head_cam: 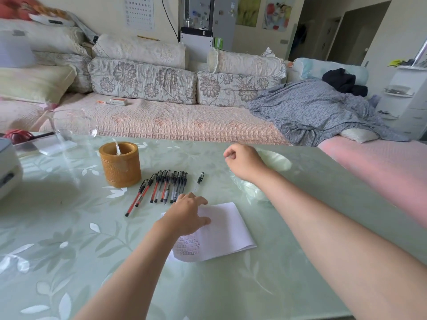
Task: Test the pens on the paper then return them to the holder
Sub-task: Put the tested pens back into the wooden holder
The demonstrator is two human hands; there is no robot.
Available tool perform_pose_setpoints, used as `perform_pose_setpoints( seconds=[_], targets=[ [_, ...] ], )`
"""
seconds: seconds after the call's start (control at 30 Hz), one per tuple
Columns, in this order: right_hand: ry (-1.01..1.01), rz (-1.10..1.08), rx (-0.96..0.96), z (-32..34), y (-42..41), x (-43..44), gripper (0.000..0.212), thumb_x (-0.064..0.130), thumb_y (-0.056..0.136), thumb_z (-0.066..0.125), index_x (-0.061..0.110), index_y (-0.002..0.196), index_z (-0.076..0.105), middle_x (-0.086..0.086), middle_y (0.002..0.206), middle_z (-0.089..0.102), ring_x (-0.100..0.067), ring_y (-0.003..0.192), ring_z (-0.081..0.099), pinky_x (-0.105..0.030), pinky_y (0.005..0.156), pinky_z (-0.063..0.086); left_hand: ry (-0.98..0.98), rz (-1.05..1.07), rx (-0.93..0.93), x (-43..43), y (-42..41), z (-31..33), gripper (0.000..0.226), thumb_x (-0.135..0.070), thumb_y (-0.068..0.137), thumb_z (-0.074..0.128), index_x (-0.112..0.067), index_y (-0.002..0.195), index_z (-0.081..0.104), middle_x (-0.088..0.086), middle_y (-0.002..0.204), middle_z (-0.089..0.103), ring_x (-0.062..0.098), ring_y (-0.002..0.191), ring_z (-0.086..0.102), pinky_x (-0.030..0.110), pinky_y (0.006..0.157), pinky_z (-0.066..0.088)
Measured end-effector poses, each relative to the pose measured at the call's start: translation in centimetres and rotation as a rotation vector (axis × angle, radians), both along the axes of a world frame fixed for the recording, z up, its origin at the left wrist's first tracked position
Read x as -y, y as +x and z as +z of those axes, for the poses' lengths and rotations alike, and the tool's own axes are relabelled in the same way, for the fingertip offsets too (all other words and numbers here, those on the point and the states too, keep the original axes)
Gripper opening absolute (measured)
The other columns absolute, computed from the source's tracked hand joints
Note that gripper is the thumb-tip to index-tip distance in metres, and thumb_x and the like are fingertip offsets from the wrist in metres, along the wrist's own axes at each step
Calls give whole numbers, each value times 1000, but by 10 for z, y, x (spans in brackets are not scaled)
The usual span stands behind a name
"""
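left hand point(188, 212) lying on paper point(226, 229), fingers spread | right hand point(245, 162) hovering far right, fingers curling inward, empty | pens point(165, 187) lying just right of holder point(120, 163)

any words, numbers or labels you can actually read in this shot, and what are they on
No text here can be read with certainty.
On the paper: rows of small marks at its near corner, too small to read.
On the wall chart: a grid of dark marks, blurred.
On the box lying on the sofa: print too small to read.
On the pens: no print can be made out.
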State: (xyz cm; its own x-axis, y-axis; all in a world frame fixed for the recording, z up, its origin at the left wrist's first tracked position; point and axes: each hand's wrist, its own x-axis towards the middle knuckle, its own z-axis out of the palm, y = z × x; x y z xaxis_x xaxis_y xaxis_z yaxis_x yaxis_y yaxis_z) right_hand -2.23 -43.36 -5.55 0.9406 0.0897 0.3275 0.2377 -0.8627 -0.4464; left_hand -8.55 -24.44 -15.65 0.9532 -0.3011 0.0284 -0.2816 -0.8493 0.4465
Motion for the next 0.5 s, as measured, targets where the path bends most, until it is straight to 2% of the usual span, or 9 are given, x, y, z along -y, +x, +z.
perform_pose_setpoints(
  seconds=[0.13, 0.27, 0.4, 0.5],
  targets=[
    [-4, 167, -162, -20, -16, -50, 14, 15, 90, 56, 18, 93, 70, 9, 86, 60, -13, 85, 57, -24, 77, 46, -40, 103, 53, -27, 4, 3, 43, -38, 87, 66, -23, 127, 58, 1, 117, 56, 22, 110, 50, 35, 95, 44],
    [-37, 238, -279, -45, -19, -89, 14, 17, 89, 58, 20, 93, 71, 7, 91, 64, -16, 92, 62, -25, 82, 48, -35, 233, 139, -64, 6, 3, 28, -28, 88, 59, -23, 116, 62, 3, 110, 60, 25, 106, 54, 36, 88, 47],
    [-43, 263, -325, -63, -15, -120, 17, 14, 88, 57, 19, 96, 71, 3, 101, 69, -17, 94, 61, -27, 85, 49, -11, 414, 194, -104, 6, -1, 31, -17, 88, 53, -19, 119, 60, 7, 113, 56, 28, 111, 48, 37, 90, 44],
    [-47, 264, -323, -70, -10, -142, 18, 16, 88, 56, 20, 95, 71, 6, 97, 68, -15, 91, 61, -27, 83, 49, 35, 513, 173, -128, 8, -5, 35, -14, 85, 52, -16, 120, 57, 9, 119, 54, 30, 116, 46, 39, 93, 45]
  ],
)
